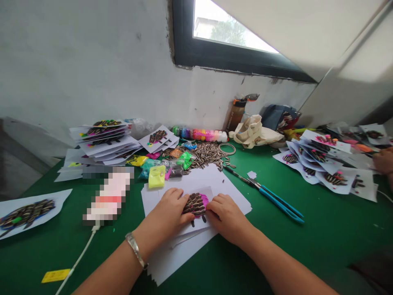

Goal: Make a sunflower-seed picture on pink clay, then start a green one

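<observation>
In front of me lies a small white card (199, 229) bearing a patch of pink clay (204, 200), partly covered by rows of striped sunflower seeds (195, 205). Two dark leg-like strokes show below the clay. My left hand (172, 209) rests over the card's left side, thumb and fingers apart around the seeded patch. At the patch's right edge, my right hand (227, 215) has its fingertips bent together against the pink clay; whatever they pinch is hidden. Beneath the card is a stack of white paper (233, 192).
Loose sunflower seeds (205, 155) are heaped behind the paper, near bagged colored clay (156, 177). Finished-looking seed cards (104, 143) are piled left, with more cards (325, 159) right. Blue tweezers (281, 203) and a black pen (236, 175) lie right. Another person's hand (383, 159) is far right.
</observation>
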{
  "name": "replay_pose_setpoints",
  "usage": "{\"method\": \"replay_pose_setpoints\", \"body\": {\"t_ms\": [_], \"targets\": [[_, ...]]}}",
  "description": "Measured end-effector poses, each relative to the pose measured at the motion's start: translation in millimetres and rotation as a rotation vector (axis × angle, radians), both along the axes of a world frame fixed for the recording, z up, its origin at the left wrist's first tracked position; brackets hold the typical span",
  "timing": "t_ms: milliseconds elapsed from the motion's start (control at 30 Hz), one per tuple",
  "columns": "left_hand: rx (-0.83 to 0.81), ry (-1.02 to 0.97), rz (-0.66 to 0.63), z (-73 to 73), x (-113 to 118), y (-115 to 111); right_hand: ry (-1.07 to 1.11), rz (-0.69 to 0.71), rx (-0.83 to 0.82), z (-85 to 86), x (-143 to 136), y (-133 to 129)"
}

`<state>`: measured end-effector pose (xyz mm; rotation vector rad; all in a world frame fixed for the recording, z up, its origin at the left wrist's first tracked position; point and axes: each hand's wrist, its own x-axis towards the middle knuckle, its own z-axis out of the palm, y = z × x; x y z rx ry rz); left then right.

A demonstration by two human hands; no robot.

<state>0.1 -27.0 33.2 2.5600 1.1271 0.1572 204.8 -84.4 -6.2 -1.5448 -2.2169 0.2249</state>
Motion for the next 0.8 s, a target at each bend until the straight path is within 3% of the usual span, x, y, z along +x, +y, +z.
{"method": "replay_pose_setpoints", "body": {"t_ms": [400, 567, 667, 800], "targets": [[0.004, 0.004, -0.013, -2.7, -1, 2, 0.114, 0.018, -0.004, -0.5, 3, 4], [0.028, -0.021, -0.008, -4.4, -3, 2, 0.311, -0.097, -0.058, 5.5, 13, 10], [0.018, -0.022, -0.017, -0.1, -2, 1, 0.265, -0.149, -0.041, 13.5, 21, 31], [0.0, -0.03, -0.009, 4.6, -2, -1, 0.08, -0.173, 0.019, 21.4, 26, 86]]}}
